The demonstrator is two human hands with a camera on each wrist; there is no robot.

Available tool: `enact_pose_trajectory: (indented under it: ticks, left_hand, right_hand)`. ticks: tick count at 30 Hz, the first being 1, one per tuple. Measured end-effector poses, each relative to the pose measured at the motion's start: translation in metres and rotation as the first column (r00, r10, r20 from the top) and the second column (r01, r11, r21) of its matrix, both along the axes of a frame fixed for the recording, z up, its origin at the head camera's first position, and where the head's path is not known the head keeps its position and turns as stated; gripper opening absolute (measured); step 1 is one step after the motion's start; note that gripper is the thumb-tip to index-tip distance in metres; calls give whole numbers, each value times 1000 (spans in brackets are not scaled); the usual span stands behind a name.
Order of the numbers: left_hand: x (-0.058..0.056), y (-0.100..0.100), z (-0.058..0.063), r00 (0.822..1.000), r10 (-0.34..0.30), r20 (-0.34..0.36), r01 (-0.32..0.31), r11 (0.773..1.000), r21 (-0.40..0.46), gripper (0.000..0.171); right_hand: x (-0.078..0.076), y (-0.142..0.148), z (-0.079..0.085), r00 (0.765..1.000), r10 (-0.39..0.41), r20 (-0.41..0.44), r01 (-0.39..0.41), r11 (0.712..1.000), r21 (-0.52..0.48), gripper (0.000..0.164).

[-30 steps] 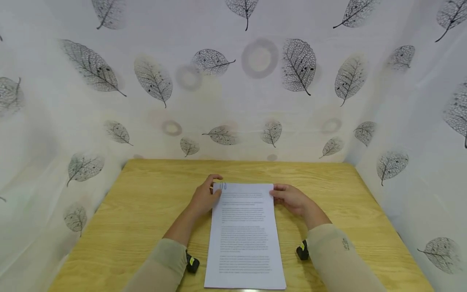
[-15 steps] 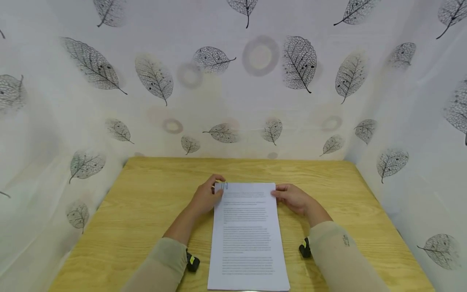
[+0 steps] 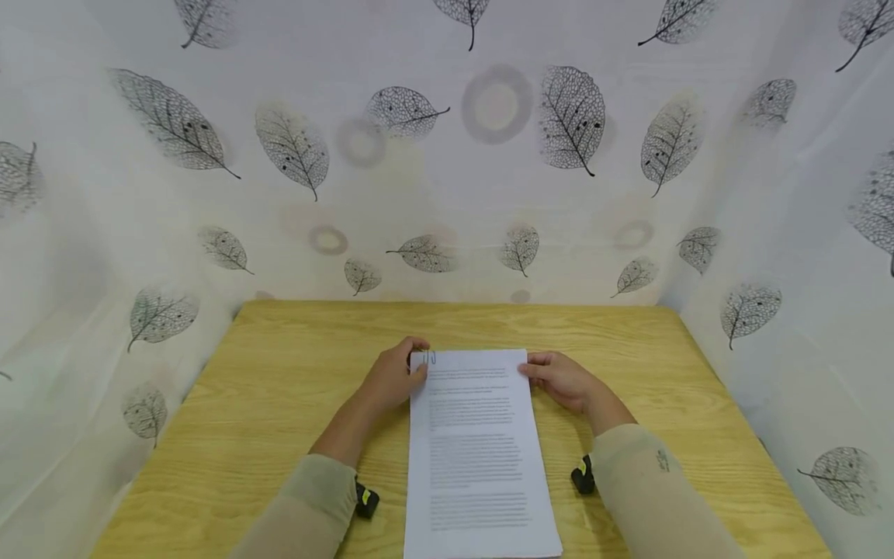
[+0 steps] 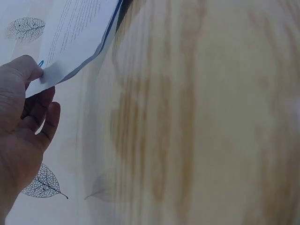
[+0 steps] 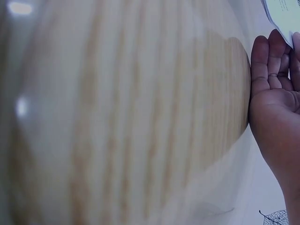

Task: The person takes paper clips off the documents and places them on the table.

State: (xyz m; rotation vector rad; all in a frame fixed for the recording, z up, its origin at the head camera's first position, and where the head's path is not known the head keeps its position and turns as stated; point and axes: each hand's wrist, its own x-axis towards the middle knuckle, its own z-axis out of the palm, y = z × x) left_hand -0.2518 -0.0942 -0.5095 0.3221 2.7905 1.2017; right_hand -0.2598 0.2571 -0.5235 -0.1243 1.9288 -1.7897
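A stack of printed paper sheets lies lengthwise toward the person in the head view. Near its top left corner sits a dark blue paper clip. My left hand pinches that corner, thumb on top beside the clip and fingers beneath, as the left wrist view shows with the hand at the left. My right hand pinches the top right corner of the stack. In the right wrist view the right hand appears at the right edge, its fingers at the sheets' edge.
A wooden table carries the paper. Behind it and at both sides hangs a white curtain printed with leaves. A small black device is at the left wrist and another black device at the right.
The lower end of the stack has shifted slightly right and toward the person. Both hands keep hold of the upper corners, and the camera has tilted a little.
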Motion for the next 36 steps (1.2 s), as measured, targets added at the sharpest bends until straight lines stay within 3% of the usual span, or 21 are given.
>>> enact_pose_trajectory:
  ticks: [12, 20, 36]
  left_hand:
    - [4, -2, 8, 1000, 7, -2, -7, 1000, -8, 39]
    - [4, -4, 7, 1000, 2, -4, -3, 999, -32, 38]
    - [3, -14, 9, 999, -21, -34, 21, 1000, 23, 36]
  right_hand:
    - [0, 2, -1, 1000, 3, 2, -3, 1000, 7, 19]
    - [1, 2, -3, 1000, 1, -5, -1, 1000, 19, 19]
    - [1, 2, -3, 1000, -3, -10, 3, 1000, 5, 15]
